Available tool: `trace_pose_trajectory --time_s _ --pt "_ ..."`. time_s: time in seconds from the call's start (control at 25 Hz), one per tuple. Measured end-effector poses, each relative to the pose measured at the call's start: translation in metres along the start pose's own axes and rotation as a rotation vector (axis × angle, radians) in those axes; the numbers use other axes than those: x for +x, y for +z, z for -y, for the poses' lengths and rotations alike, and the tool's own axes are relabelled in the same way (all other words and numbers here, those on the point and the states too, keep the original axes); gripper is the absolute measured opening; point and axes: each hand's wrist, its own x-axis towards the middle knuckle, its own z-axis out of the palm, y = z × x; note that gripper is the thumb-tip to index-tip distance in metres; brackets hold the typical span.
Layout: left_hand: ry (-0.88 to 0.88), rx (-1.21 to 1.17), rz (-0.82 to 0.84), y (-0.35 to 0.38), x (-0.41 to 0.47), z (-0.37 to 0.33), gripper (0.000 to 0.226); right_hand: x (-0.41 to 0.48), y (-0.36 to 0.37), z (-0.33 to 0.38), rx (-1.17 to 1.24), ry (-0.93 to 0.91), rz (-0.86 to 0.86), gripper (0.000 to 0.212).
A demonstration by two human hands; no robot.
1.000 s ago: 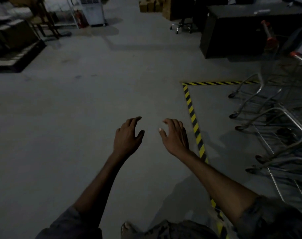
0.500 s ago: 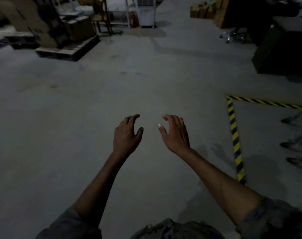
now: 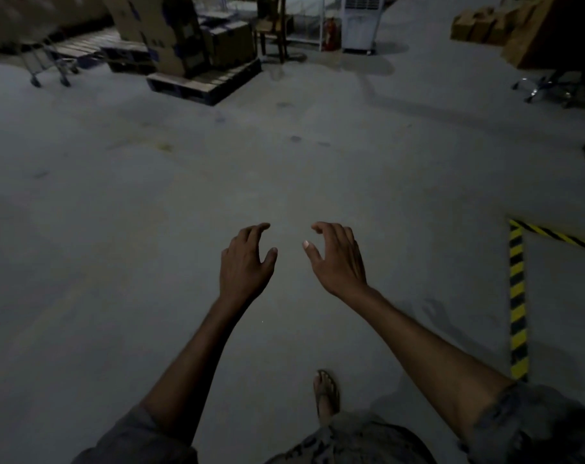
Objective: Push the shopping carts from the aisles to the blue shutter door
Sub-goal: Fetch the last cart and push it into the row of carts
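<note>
Left hand (image 3: 244, 262) and right hand (image 3: 337, 262) hover side by side, empty, fingers loosely curled, while the only likely shopping cart (image 3: 46, 63) stands well ahead to the left near the pallets (image 3: 204, 82), on the left hand's side.

**One cart in sight, way off in the far-left corner**

So the only cart showing is the shopping cart (image 3: 50, 63), up at the far left edge of the view. It's blurry and the light is bad, so there isn't much detail. You can make out thin metal legs running down to small wheels, and those sit on the grey concrete floor (image 3: 184, 162). It looks upright, not tipped. It's parked just in front of some low slatted pallets (image 3: 83, 45) and left of the leaning cardboard boxes (image 3: 157, 31). Can't tell what the basket part looks like.
</note>
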Motion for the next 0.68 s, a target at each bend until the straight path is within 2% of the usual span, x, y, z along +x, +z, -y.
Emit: trace_pose_trajectory --time_s 0.68 --pt "-0.227 0.134 -0.256 -0.015 0.173 0.055 0.057 0.235 0.077 0.025 0.130 -0.274 0.080 0.036"
